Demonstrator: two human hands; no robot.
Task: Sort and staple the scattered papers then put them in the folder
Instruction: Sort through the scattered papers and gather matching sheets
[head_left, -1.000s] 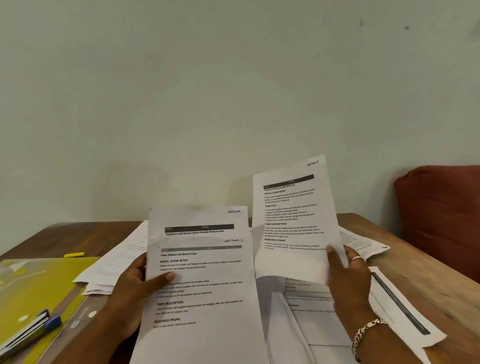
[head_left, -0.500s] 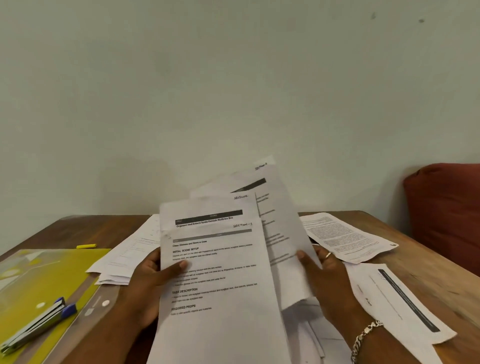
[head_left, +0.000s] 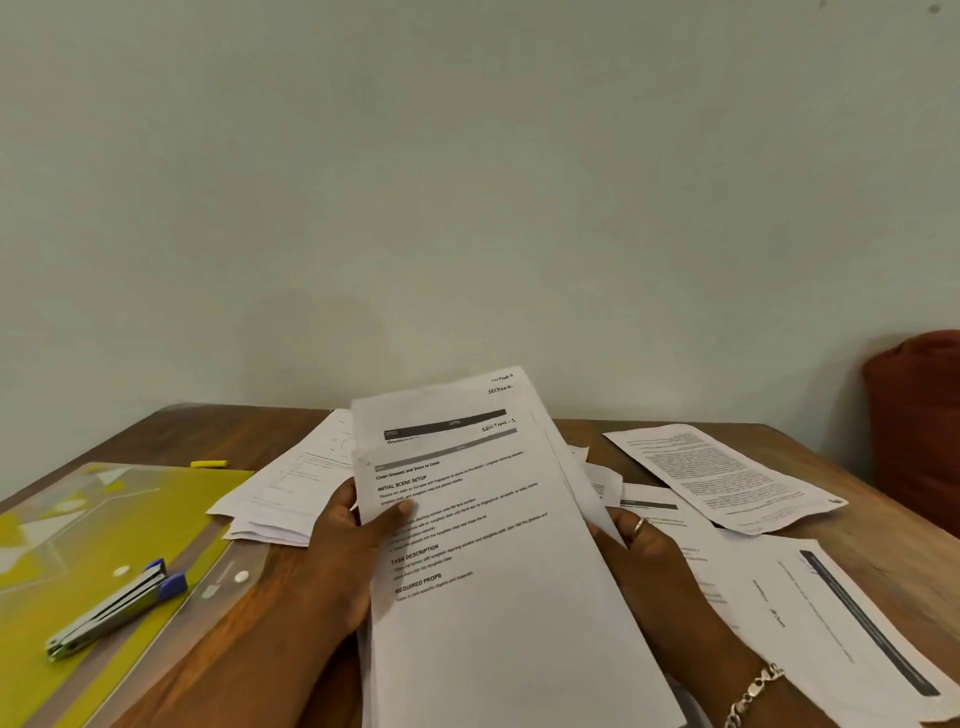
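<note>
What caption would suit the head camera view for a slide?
Both hands, left hand and right hand, hold a stack of printed sheets above the table; stapler rests on yellow folder.

head-worn view, facing forward and down, close over wooden table

We have slid the sheet once raised in our right hand behind the stack gripped by our left hand.
</note>
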